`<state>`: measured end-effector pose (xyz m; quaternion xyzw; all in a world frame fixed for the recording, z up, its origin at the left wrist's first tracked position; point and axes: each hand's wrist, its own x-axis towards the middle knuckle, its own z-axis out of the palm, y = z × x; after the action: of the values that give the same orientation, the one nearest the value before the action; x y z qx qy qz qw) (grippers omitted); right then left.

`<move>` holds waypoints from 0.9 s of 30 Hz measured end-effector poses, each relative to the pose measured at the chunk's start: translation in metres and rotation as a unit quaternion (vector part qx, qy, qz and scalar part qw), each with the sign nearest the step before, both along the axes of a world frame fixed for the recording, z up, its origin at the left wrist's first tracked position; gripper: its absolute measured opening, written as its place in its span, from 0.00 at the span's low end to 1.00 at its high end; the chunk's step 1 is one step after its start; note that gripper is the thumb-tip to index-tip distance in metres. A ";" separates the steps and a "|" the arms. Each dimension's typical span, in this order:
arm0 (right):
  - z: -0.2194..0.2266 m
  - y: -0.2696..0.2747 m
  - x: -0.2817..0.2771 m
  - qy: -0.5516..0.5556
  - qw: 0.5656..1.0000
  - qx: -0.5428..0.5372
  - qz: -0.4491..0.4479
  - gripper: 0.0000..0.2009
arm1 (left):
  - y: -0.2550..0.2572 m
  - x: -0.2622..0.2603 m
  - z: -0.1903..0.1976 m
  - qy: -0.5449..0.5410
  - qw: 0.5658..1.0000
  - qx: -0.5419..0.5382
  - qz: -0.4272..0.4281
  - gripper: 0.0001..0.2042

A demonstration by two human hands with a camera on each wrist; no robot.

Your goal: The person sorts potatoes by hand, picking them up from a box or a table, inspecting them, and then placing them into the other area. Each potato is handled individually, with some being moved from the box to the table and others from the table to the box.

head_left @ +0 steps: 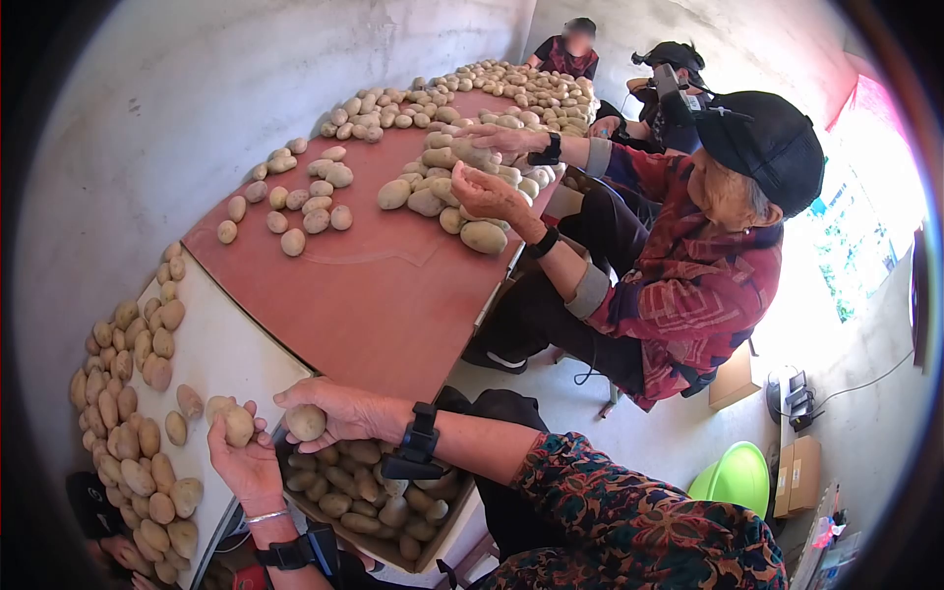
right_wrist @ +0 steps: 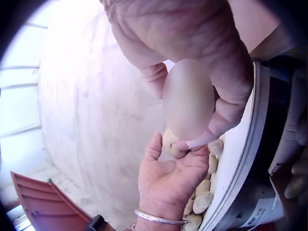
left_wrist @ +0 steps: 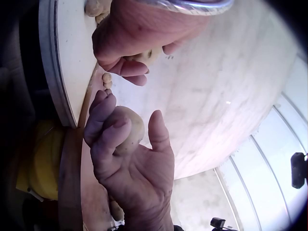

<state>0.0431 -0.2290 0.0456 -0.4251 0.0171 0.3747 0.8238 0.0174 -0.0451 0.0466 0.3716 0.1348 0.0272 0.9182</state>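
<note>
Over the corner of the white table [head_left: 236, 364], my left hand [head_left: 248, 474], with a silver bangle at the wrist, holds a potato [head_left: 234, 426] between thumb and fingers. Close beside it my right hand [head_left: 352, 413] grips another potato [head_left: 306, 423]. In the left wrist view, the fingers of the right hand [left_wrist: 137, 168] curl round its potato [left_wrist: 131, 129]. The right wrist view has that potato blurred in front, with the left hand's potato [right_wrist: 173, 143] just behind it. Below both hands stands a cardboard box [head_left: 447, 539] full of potatoes.
Many potatoes [head_left: 128, 423] line the white table's wall side. More lie on the adjoining red table [head_left: 374, 275], where a person in a black cap [head_left: 678, 256] reaches over a heap [head_left: 442, 187]. Two more people sit beyond. A green basin [head_left: 739, 479] stands on the floor at right.
</note>
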 end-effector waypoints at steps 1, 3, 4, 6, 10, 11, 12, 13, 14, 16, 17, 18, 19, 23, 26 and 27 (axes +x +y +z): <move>-0.001 0.000 -0.001 -0.005 1.000 0.000 0.001 0.19 | 0.000 -0.001 -0.001 -0.002 1.000 -0.005 -0.002 0.19; -0.001 0.000 -0.001 -0.012 1.000 0.000 0.001 0.19 | 0.001 -0.001 -0.002 -0.005 1.000 -0.011 -0.003 0.18; 0.001 -0.001 0.000 -0.020 1.000 -0.012 0.014 0.20 | 0.001 0.001 -0.003 0.002 1.000 -0.007 -0.001 0.18; 0.000 -0.001 0.002 -0.021 0.999 -0.019 0.024 0.21 | 0.001 0.004 -0.002 0.016 1.000 0.001 -0.001 0.18; -0.003 0.002 0.000 -0.064 0.998 -0.005 0.026 0.27 | 0.000 0.006 -0.007 0.012 1.000 0.007 0.001 0.18; -0.001 0.003 -0.002 -0.073 0.997 -0.027 0.016 0.29 | 0.002 0.007 -0.010 0.012 1.000 0.009 0.002 0.18; 0.000 0.001 -0.003 -0.082 0.996 -0.027 0.023 0.35 | -0.001 0.005 -0.009 0.011 1.000 0.012 0.006 0.18; -0.001 0.000 -0.002 -0.083 0.996 -0.028 0.018 0.35 | -0.002 0.005 -0.009 0.010 1.000 0.011 0.000 0.18; -0.003 0.002 -0.003 -0.099 0.994 -0.037 0.020 0.35 | -0.002 0.004 -0.008 0.008 1.000 0.016 0.000 0.18; -0.002 0.002 -0.003 -0.114 0.992 -0.045 0.024 0.35 | -0.002 0.002 -0.008 0.006 1.000 0.021 0.001 0.18; -0.002 0.001 -0.003 -0.122 0.990 -0.060 0.027 0.34 | -0.003 0.002 -0.008 0.008 1.000 0.019 -0.001 0.18; -0.001 0.000 -0.003 -0.131 0.988 -0.075 0.030 0.33 | -0.004 0.001 -0.008 0.009 1.000 0.017 -0.002 0.18; -0.002 -0.001 -0.003 -0.132 0.988 -0.075 0.031 0.33 | -0.004 0.001 -0.008 0.008 1.000 0.017 -0.001 0.18; 0.000 -0.004 -0.003 -0.169 0.979 -0.114 0.022 0.31 | -0.004 0.000 -0.006 0.009 1.000 0.023 -0.015 0.18; 0.006 -0.011 0.000 -0.174 0.976 -0.129 -0.006 0.30 | -0.005 0.000 0.000 0.024 0.999 0.027 -0.010 0.19; 0.007 -0.012 0.001 -0.173 0.975 -0.137 -0.023 0.30 | -0.005 0.000 0.002 0.034 0.999 0.026 -0.009 0.20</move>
<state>0.0442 -0.2412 0.0525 -0.5915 -0.0649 0.2700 0.7570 0.0172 -0.0498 0.0482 0.3973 0.1615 0.0099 0.9033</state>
